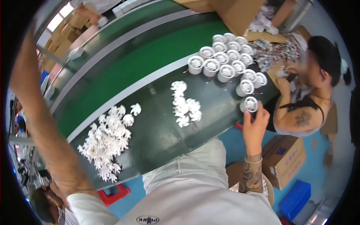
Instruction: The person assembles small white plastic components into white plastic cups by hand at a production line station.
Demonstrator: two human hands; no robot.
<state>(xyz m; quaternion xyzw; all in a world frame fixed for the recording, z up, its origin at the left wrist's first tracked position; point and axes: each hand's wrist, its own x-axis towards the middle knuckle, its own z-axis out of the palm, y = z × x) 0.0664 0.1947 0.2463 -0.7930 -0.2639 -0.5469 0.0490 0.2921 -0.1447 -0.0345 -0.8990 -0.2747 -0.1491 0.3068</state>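
My right hand (256, 125) grips a round white plastic cup (250, 104) at the near right end of the dark green bench, thumb and fingers at its sides. Ridged white detail shows inside the cup. Just beyond it stand several similar cups (226, 72) in a cluster, some with short red wires. My left arm stretches up along the left rim; the blurred end of my left hand (29, 48) is cut off there, its fingers hidden. Between the arms lie a small group of white bladed plastic pieces (181, 106) and a larger heap (107, 139) of them.
A green conveyor belt (150, 47) runs behind a pale rail (150, 79). At right, a co-worker (305, 93) handles a white part beside a cardboard box. A carton (284, 159) and a blue bin (295, 200) stand on the floor. A red stool-like frame (114, 195) sits below the bench.
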